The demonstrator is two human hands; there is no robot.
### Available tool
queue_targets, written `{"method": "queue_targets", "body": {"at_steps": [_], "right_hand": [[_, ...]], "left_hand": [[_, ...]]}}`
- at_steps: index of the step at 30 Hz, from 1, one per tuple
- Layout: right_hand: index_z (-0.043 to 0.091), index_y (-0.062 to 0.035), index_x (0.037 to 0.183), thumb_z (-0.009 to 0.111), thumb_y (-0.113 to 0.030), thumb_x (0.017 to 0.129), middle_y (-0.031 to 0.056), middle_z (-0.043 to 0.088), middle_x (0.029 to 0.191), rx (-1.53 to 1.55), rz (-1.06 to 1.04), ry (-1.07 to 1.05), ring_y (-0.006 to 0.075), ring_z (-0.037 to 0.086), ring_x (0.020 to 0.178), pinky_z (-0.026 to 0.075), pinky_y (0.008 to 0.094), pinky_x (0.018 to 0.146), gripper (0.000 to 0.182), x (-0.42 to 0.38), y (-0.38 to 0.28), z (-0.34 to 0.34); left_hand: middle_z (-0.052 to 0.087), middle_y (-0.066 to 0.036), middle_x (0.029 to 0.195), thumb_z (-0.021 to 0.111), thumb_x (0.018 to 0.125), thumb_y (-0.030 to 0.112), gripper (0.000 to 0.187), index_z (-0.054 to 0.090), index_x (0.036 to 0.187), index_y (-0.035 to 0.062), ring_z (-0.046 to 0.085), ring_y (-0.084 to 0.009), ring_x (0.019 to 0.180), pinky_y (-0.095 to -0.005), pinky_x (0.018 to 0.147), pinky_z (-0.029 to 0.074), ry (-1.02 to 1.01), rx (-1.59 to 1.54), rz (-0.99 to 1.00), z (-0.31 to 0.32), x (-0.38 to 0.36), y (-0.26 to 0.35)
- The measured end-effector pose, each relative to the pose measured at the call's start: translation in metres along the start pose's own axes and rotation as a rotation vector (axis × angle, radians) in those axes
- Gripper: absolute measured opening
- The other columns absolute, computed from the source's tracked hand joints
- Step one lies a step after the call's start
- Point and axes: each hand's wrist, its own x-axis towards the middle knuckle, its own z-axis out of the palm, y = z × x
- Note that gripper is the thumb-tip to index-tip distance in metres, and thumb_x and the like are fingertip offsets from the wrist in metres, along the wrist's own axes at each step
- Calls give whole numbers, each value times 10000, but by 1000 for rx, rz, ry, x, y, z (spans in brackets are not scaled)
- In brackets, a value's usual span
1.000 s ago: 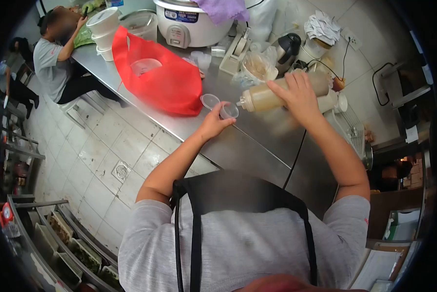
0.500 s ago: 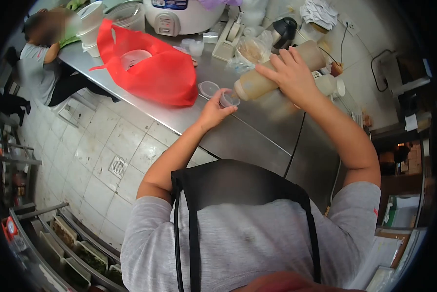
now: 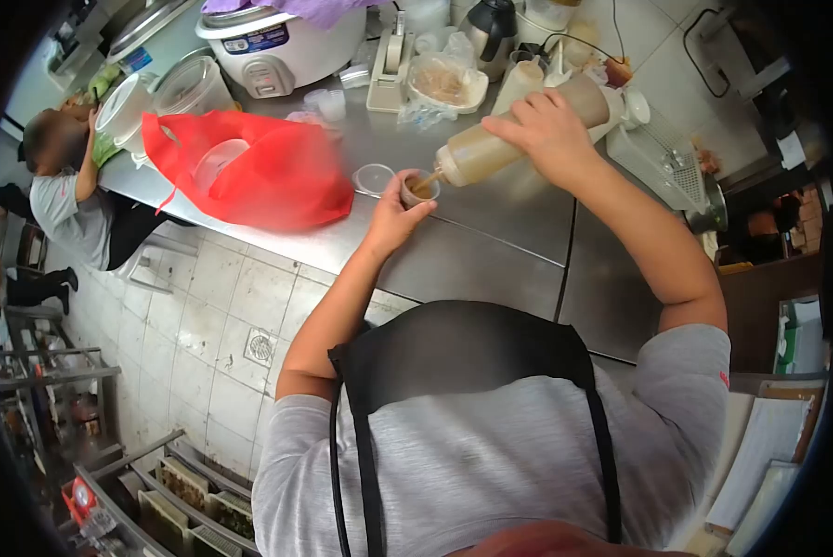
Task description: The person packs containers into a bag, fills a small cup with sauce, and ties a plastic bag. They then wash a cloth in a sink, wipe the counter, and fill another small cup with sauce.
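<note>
Right hand [image 3: 548, 137] wrapped around a soft plastic squeeze bottle [image 3: 514, 139], cylindrical, translucent with tan-brown sauce inside, tilted nozzle-down to the left; grip closed on its middle. Nozzle tip sits at the rim of a small round clear plastic cup [image 3: 418, 189], which the left hand [image 3: 390, 219] pinches with thumb and fingers, grip closed on the cup, held just above the steel surface [image 3: 491, 232] (brushed metal, smooth, seamed). Cup now shows brown sauce in it; half a second ago it looked nearly empty, and a second ago the bottle was level with its nozzle short of the cup. One loose clear round lid [image 3: 374, 178] lies flat just left of the cup. One red fabric bag [image 3: 259, 176], crumpled, lies further left with a white round container showing in its mouth. One white rice cooker [image 3: 277, 46] at the back, two stacked white tubs [image 3: 124, 107] beside the bag. Another person in a grey shirt [image 3: 59, 200] leans at the far left end of the surface. View has swung since earlier, things sit lower-left in frame now.
</note>
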Motion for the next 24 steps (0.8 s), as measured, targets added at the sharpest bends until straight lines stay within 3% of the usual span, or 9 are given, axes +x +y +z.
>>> {"method": "queue_targets", "body": {"at_steps": [3, 12, 21, 24], "right_hand": [[543, -219, 942, 536, -90, 651, 4, 476, 719, -45, 2, 54, 183, 474, 716, 357, 336, 727, 319, -9, 3, 10], [522, -224, 1025, 520, -88, 669, 38, 490, 850, -74, 25, 164, 212, 472, 832, 344, 383, 822, 381, -21, 6, 23], [539, -208, 1013, 510, -65, 666, 43, 491, 859, 79, 167, 78, 218, 472, 836, 349, 371, 801, 376, -42, 7, 41], [504, -219, 1077, 556, -28, 614, 61, 489, 931, 160, 227, 94, 241, 470, 859, 339, 359, 820, 504, -51, 7, 50]], "left_hand": [[491, -20, 908, 640, 692, 43, 459, 413, 1090, 60, 482, -87, 813, -216, 702, 419, -6, -121, -50, 5, 2, 1], [492, -22, 920, 624, 702, 12, 462, 395, 1100, 61, 486, -86, 825, -211, 708, 421, -35, -72, -69, 17, 9, 5], [495, -33, 948, 622, 706, 18, 469, 386, 1110, 55, 488, -97, 851, -219, 733, 419, -31, -102, -79, 20, 15, 1], [494, -38, 958, 622, 705, 19, 472, 385, 1112, 51, 487, -103, 870, -224, 742, 417, -5, -84, -61, 21, 17, 4]]}}
